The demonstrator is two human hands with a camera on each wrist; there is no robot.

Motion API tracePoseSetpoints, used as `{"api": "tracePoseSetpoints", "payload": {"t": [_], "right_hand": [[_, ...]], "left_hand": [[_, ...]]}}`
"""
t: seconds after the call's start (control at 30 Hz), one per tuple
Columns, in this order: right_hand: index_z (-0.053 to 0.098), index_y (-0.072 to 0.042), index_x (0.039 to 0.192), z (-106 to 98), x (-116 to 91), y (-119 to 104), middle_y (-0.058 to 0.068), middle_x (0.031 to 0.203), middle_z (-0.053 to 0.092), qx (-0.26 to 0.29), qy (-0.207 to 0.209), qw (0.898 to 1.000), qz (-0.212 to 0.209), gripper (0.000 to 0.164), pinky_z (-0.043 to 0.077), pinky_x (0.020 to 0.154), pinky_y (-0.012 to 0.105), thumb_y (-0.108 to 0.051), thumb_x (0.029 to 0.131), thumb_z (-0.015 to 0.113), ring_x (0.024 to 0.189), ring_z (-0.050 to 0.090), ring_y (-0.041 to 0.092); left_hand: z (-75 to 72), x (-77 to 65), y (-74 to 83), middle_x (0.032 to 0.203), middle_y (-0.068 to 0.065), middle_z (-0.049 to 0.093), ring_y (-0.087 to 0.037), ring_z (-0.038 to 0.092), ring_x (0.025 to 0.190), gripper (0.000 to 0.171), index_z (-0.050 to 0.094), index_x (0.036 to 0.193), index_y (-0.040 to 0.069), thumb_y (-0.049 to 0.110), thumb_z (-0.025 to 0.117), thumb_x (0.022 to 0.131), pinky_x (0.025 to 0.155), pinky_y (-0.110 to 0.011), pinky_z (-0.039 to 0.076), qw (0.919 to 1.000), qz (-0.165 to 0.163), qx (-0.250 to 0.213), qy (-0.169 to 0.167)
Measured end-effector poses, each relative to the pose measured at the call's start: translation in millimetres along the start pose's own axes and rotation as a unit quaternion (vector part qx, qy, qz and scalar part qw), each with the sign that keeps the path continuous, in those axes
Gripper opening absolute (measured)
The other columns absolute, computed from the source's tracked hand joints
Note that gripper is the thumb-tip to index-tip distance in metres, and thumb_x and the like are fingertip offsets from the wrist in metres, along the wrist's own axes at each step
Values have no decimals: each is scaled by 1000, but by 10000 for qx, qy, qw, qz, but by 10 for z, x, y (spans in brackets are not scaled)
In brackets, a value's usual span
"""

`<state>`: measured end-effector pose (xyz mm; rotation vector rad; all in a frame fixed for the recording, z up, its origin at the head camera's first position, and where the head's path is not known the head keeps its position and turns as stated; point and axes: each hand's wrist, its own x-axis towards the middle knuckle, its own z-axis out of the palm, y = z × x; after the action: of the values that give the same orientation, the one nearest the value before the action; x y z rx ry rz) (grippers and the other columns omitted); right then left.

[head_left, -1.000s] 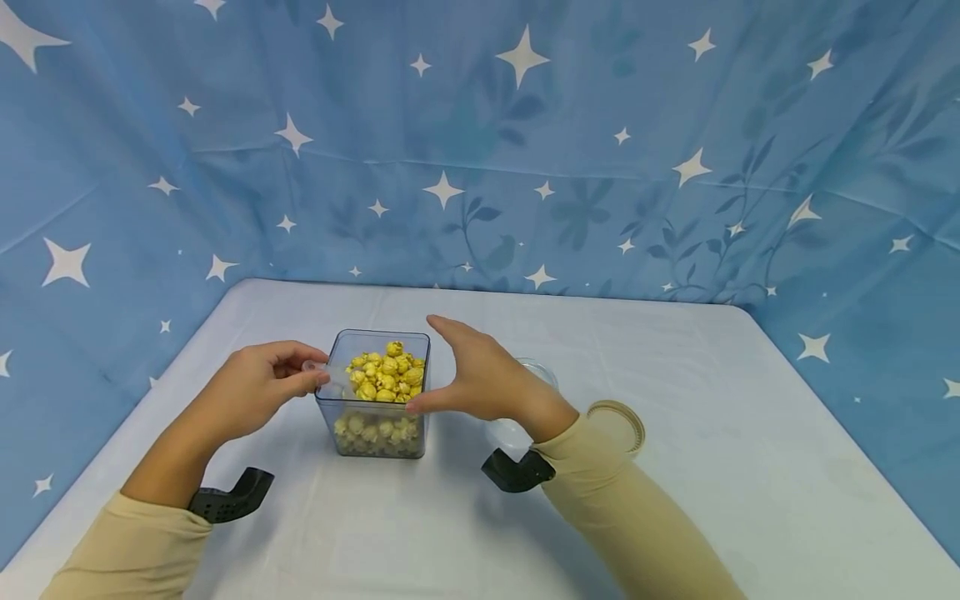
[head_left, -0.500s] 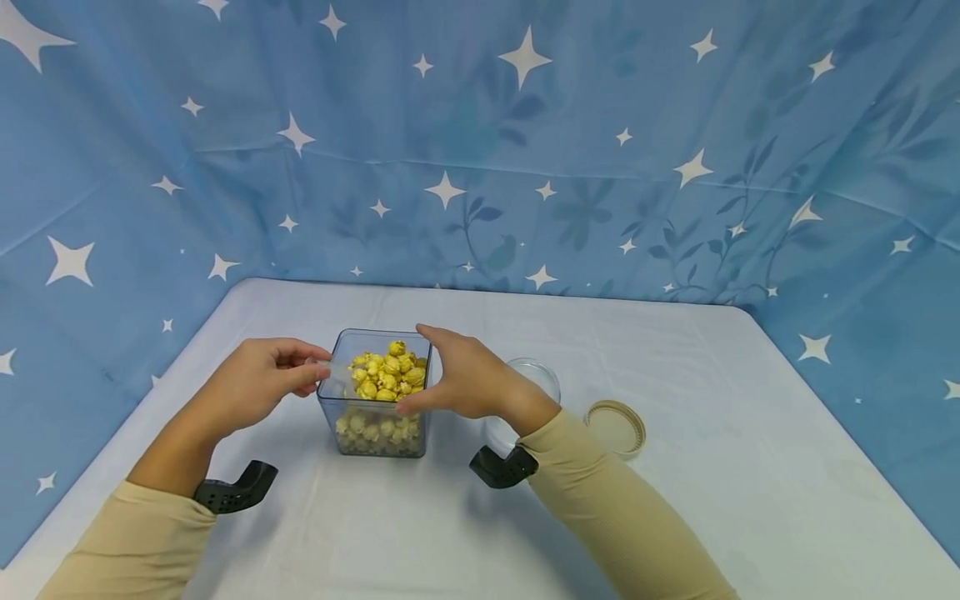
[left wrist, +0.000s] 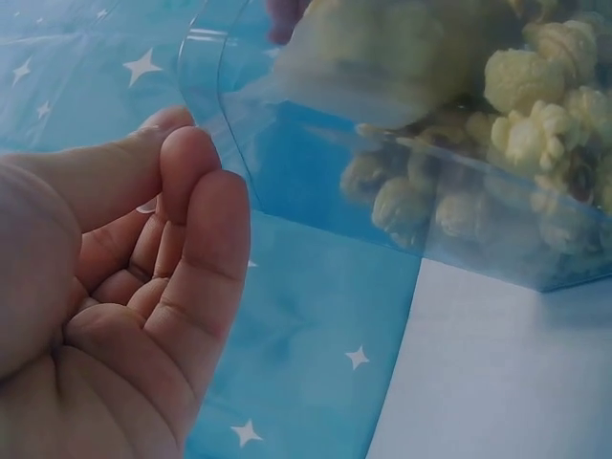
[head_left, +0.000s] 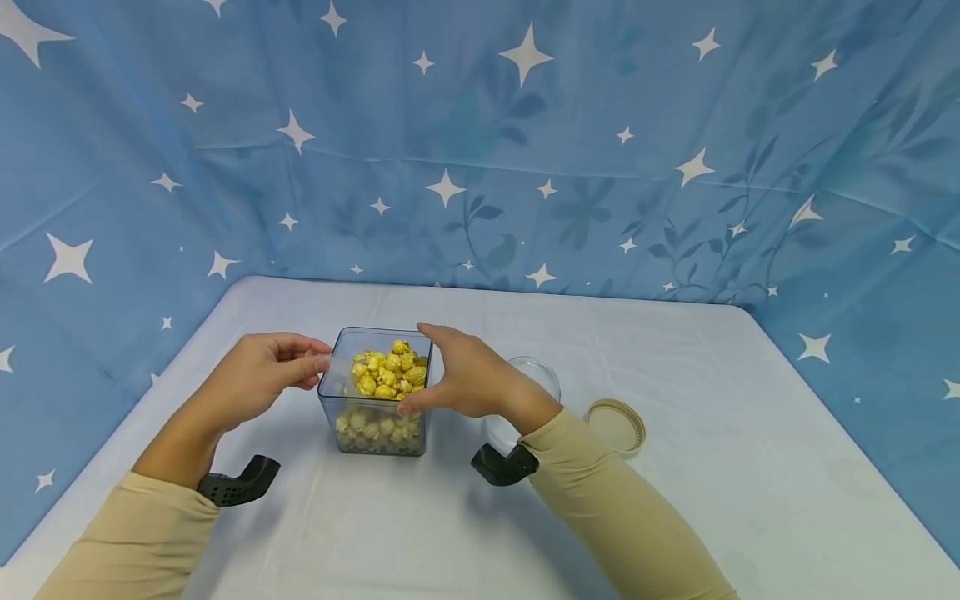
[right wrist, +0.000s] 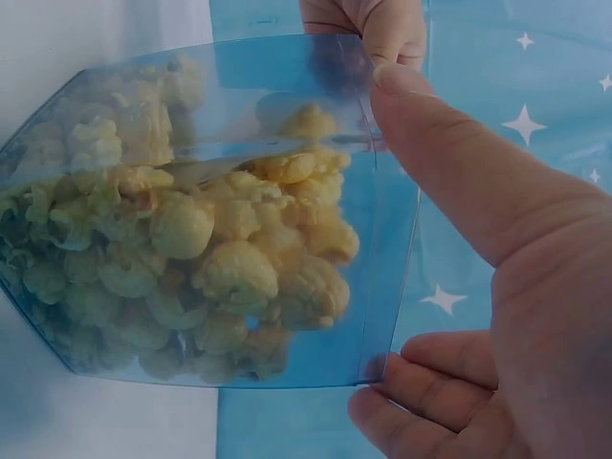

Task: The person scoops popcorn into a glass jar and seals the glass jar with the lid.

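A clear, square, blue-tinted plastic container [head_left: 339, 410] stands upright on the table, part filled with yellow popcorn [head_left: 386, 377]. At its left rim my left hand [head_left: 262, 375] pinches the end of a translucent plastic scoop [head_left: 340, 367] between thumb and fingers. The scoop's far part slopes down into the container, against the popcorn. My right hand [head_left: 476, 375] spans the container's right side, thumb on the near rim and fingers toward the far one. In the right wrist view the thumb [right wrist: 449, 158] presses the rim, while fingers touch the opposite edge.
Behind the right wrist is a clear round jar [head_left: 542, 372], partly hidden. To its right lies a gold-rimmed round lid [head_left: 637, 425]. The white-covered table [head_left: 750, 433] ends at a blue star-patterned curtain [head_left: 480, 150].
My right hand has moved left onto the container's rim. My left hand has shifted slightly, covering more of the scoop's end. The container has barely moved.
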<state>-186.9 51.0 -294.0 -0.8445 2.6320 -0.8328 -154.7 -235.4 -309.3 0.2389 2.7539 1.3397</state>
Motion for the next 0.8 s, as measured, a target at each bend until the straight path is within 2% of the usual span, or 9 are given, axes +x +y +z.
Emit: {"api": "tracePoseSetpoints", "payload": {"t": [0.23, 0.47, 0.6, 0.8], "right_hand": [[23, -9, 160, 1, -1, -6, 7, 161, 29, 51, -35, 10000, 51, 107, 30, 115, 43, -48, 80, 84, 147, 28, 26], [23, -10, 160, 6, -8, -4, 7, 161, 29, 55, -28, 10000, 73, 107, 30, 115, 44, -48, 80, 84, 147, 28, 26], [23, -10, 160, 9, -6, -1, 7, 161, 29, 32, -1, 10000, 66, 108, 30, 115, 44, -48, 80, 84, 147, 28, 26], [24, -9, 159, 13, -2, 4, 7, 161, 30, -5, 28, 10000, 53, 108, 31, 114, 44, -50, 79, 84, 147, 29, 26]], "left_hand": [[-39, -3, -59, 100, -8, 69, -20, 66, 92, 43, 65, 128, 2, 35, 63, 101, 85, -44, 51, 9999, -93, -105, 4], [-77, -10, -106, 93, -7, 68, -22, 66, 91, 43, 62, 130, -3, 30, 63, 102, 80, -29, 53, 9995, -13, -311, 25], [-92, -24, -121, 95, -8, 68, -26, 67, 93, 43, 61, 130, -5, 28, 62, 102, 80, -26, 54, 9990, -26, -433, 66], [-108, -39, -175, 102, -8, 68, -17, 67, 92, 43, 58, 132, -6, 26, 60, 103, 82, -24, 54, 9981, -15, -602, 136]]}}
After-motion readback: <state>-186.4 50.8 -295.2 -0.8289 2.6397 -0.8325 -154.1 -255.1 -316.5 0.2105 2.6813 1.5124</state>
